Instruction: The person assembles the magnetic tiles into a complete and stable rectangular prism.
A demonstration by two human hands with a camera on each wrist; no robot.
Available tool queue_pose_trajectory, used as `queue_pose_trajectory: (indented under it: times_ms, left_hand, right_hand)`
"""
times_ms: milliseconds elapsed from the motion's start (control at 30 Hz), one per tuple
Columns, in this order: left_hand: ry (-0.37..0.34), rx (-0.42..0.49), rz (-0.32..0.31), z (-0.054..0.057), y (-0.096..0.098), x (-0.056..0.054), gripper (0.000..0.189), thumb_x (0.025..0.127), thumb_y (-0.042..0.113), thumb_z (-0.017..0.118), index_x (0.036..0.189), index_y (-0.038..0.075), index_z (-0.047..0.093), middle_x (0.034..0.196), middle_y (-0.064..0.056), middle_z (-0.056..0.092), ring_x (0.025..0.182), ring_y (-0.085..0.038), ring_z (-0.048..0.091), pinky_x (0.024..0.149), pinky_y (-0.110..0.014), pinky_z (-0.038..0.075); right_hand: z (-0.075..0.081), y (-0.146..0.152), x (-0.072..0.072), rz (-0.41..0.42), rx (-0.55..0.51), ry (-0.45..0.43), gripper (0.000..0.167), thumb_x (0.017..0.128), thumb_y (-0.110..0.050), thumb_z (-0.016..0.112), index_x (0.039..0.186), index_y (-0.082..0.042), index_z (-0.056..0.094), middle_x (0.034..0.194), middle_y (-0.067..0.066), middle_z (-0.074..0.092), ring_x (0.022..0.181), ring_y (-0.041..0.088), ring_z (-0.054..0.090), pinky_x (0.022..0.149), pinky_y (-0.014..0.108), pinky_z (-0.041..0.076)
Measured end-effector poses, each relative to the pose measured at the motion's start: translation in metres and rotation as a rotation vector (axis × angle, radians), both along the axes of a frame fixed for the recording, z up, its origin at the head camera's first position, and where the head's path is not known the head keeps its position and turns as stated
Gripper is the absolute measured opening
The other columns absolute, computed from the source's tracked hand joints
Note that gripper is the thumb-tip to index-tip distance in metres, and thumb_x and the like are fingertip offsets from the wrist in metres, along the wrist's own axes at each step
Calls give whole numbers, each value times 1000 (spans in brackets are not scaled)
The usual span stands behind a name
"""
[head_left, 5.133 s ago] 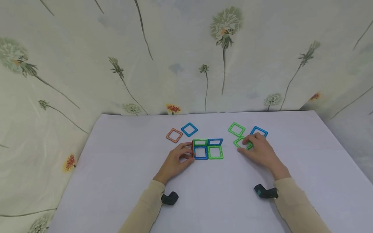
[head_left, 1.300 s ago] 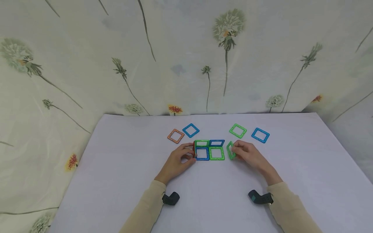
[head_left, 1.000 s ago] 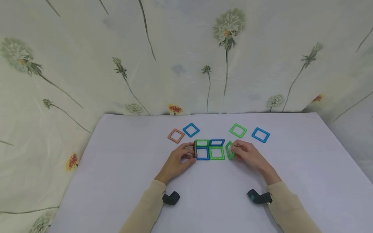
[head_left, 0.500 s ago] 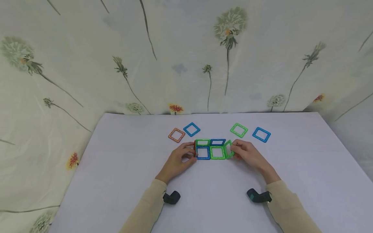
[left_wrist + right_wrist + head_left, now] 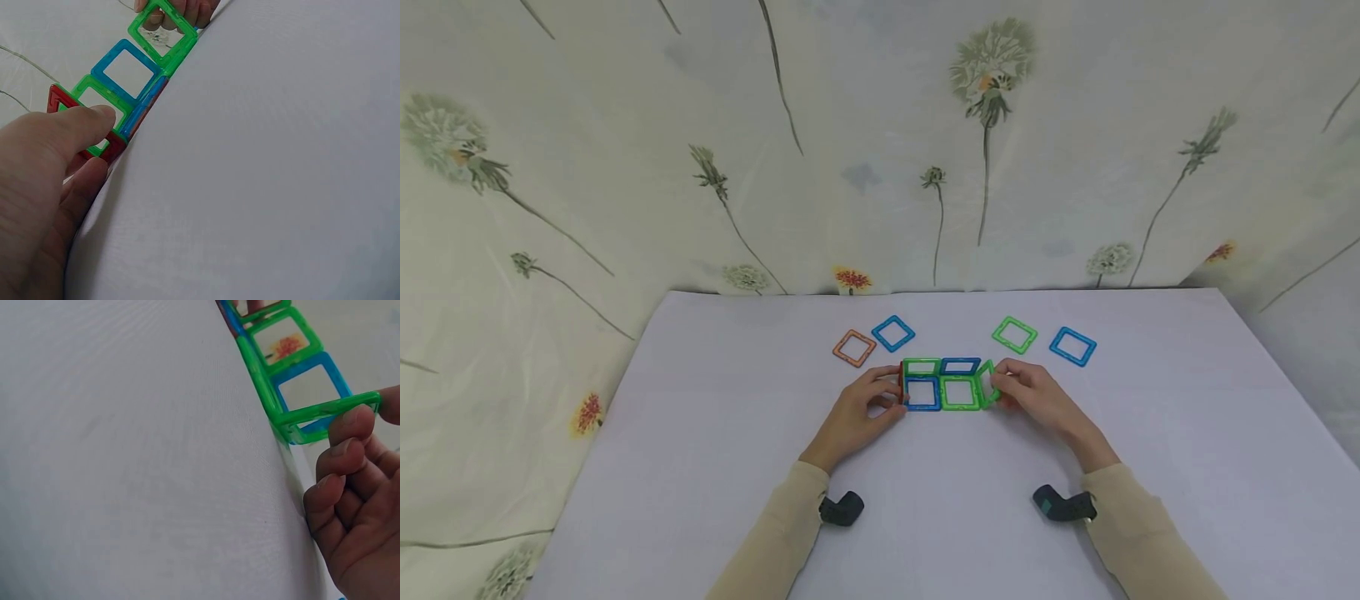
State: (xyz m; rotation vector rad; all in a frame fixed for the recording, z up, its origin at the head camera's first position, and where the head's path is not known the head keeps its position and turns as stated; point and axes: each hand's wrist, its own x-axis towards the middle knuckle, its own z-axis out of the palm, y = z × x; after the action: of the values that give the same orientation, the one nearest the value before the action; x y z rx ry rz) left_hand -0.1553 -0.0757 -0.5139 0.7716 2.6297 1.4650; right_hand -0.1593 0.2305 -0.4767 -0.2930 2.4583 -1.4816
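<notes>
Several square magnetic tiles stand joined mid-table. A flat blue tile (image 5: 922,408) and a flat green tile (image 5: 961,407) lie side by side. Behind them rise a green tile (image 5: 921,361) and a blue tile (image 5: 961,361). At the left end, my left hand (image 5: 853,417) holds an upright red tile (image 5: 116,150) between thumb and fingers. My right hand (image 5: 1048,404) pinches another green tile (image 5: 331,407) by its outer edge. That tile leans outward, its lower edge against the flat green tile's right side. Its fingers are bent, as the right wrist view shows.
Behind the joined tiles lie loose ones: an orange tile (image 5: 842,340) and a blue tile (image 5: 904,325) at left, a green tile (image 5: 1023,325) and a blue tile (image 5: 1080,335) at right. A flower-printed cloth (image 5: 865,225) hangs behind the white table (image 5: 955,517).
My right hand has lifted a green tile from the right-hand group, carried it left and set its edge against the flat green tile. The left hand stays on the red tile.
</notes>
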Motion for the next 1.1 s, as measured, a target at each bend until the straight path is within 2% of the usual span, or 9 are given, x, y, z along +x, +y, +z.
queue_pose_trajectory:
  times_ms: [367,767,1100]
  left_hand:
    - [-4,-13,3,2,0,0,18,88,23,67,105,20,65,139,9,47,92,-5,63,86,-20,52]
    - [5,0,-5,1,0,1,18,88,22,68,105,18,66,139,7,48,92,-6,64,84,-20,52]
    - [9,-8,-4,0,0,0,17,88,23,68,104,19,66,139,7,48,92,-6,64,85,-19,52]
  right_hand:
    - [-1,-1,-2,8,17,-12,31,97,-32,52,93,-2,59,75,6,55,69,15,51,63,26,44]
    - [-2,-2,-4,17,42,-82,38,96,-43,50,88,-6,58,70,2,53,69,17,50,62,28,42]
    - [-5,-4,-2,-5,51,-31,35,96,-42,51,86,-9,58,70,3,52,69,17,51,62,28,41]
